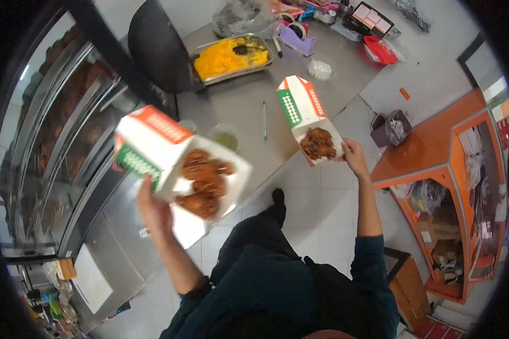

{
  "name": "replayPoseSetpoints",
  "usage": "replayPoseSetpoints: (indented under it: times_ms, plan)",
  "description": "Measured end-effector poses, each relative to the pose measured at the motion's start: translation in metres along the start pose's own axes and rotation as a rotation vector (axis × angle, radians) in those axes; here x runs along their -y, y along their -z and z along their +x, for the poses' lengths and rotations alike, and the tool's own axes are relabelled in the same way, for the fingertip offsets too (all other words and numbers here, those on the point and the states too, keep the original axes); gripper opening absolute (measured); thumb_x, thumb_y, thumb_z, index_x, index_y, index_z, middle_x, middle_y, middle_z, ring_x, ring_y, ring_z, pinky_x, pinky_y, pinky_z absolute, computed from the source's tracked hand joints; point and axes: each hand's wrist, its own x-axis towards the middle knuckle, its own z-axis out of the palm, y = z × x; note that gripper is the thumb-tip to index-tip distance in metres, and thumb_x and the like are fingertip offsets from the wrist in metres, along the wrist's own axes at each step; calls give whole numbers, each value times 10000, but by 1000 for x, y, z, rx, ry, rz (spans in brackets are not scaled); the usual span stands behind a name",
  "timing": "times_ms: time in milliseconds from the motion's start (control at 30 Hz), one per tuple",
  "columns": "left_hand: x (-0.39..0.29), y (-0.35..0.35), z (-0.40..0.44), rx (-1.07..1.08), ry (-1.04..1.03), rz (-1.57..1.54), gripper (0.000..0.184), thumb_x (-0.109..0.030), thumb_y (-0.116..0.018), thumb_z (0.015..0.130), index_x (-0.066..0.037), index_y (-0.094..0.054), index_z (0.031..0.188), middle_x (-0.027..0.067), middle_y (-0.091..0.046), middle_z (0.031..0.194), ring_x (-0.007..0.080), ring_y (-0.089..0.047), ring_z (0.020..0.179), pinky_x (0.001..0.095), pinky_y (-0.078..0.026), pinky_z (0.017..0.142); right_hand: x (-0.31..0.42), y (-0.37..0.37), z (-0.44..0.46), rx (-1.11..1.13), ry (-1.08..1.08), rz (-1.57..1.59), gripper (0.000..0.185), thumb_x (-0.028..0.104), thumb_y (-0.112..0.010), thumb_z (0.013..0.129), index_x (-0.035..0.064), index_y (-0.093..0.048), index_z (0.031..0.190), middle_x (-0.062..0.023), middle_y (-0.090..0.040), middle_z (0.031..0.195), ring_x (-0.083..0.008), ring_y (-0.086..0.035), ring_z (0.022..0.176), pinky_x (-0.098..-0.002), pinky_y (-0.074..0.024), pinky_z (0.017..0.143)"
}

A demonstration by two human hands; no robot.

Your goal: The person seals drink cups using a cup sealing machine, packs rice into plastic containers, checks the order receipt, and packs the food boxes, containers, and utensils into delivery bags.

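My left hand (154,210) is closed on the side of a large open takeaway box (172,164), white with orange and green printed flaps. Several glazed brown chicken pieces (203,189) lie inside it. Farther off, my right hand (353,157) pinches the near corner of a smaller open takeaway box (301,104) in the same colours. Dark glazed chicken (319,144) fills its bottom. Both boxes are held up in the air with their lids raised; the left one is slightly blurred.
A steel counter (243,118) carries a tray of yellow food (232,59), a pen (264,120), a purple tape dispenser (297,40) and a small clear tub (319,70). On the left stands a glass display case (51,141); on the right are a bin (391,129) and an orange cabinet (418,147).
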Motion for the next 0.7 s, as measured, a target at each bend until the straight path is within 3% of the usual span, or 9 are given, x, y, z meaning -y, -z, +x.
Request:
replayPoseSetpoints:
  times_ms: [67, 133, 200, 300, 433, 533, 600, 667, 700]
  plan:
    - [45, -67, 13, 6, 2, 147, 320, -236, -506, 827, 44, -492, 979, 93, -536, 939, 171, -517, 856, 310, -412, 766, -36, -4, 67, 2, -30, 117, 264, 160, -366, 887, -53, -521, 914, -105, -572, 720, -157, -584, 537, -243, -494, 465]
    - [94, -132, 21, 23, 165, -84, 298, -220, -503, 830, 42, -495, 970, 100, -540, 936, 178, -522, 851, 304, -418, 753, -25, -13, 103, 47, -89, 183, 265, 161, -362, 888, -58, -502, 938, -128, -578, 738, -176, -594, 539, -261, -514, 486]
    - [138, -174, 32, 83, 286, -275, 285, -215, -488, 837, 48, -497, 949, 112, -547, 924, 180, -522, 859, 305, -417, 755, -77, -24, 156, 21, -126, 196, 263, 154, -355, 887, -62, -483, 965, -139, -576, 727, -193, -596, 529, -271, -527, 494]
    - [202, -197, 74, 49, 365, -262, 290, -216, -472, 845, 56, -496, 940, 127, -550, 929, 188, -525, 859, 305, -416, 763, -53, -26, 204, 123, -202, 198, 261, 132, -324, 889, -33, -457, 1043, -159, -569, 836, -204, -602, 548, -268, -527, 480]
    - [253, -201, 100, 60, 368, -253, 310, -236, -454, 853, 62, -502, 924, 136, -558, 912, 194, -539, 821, 302, -414, 760, -57, -6, 230, 151, -101, 182, 318, 83, -284, 883, 34, -373, 1184, -170, -501, 1018, -206, -606, 600, -262, -532, 496]
    - [264, -225, 107, 5, 263, -125, 304, -246, -444, 858, 45, -516, 910, 115, -557, 897, 172, -524, 789, 288, -406, 733, -49, 18, 246, 244, -62, 190, 376, 33, -267, 869, 66, -330, 1238, -178, -452, 1102, -215, -609, 639, -254, -539, 532]
    - [276, -235, 113, -87, 156, 241, 395, -287, -384, 877, 65, -542, 795, 128, -553, 731, 168, -496, 682, 300, -392, 650, -48, 35, 257, 287, -117, 214, 403, 16, -247, 868, 94, -310, 1258, -170, -441, 1125, -214, -606, 668, -244, -542, 561]
    - [268, -240, 119, -126, 85, 656, 464, -306, -348, 886, 79, -542, 715, 136, -530, 617, 183, -480, 609, 321, -386, 607, -58, 46, 277, 337, -107, 226, 400, 74, -275, 886, 109, -259, 1283, -139, -467, 1055, -204, -601, 644, -255, -538, 548]
    - [265, -240, 120, -182, 100, 720, 501, -323, -329, 888, 86, -539, 689, 157, -520, 578, 203, -491, 588, 342, -385, 595, -63, 53, 285, 358, -104, 226, 406, 102, -290, 895, 117, -234, 1296, -124, -480, 1020, -200, -598, 631, -260, -537, 541]
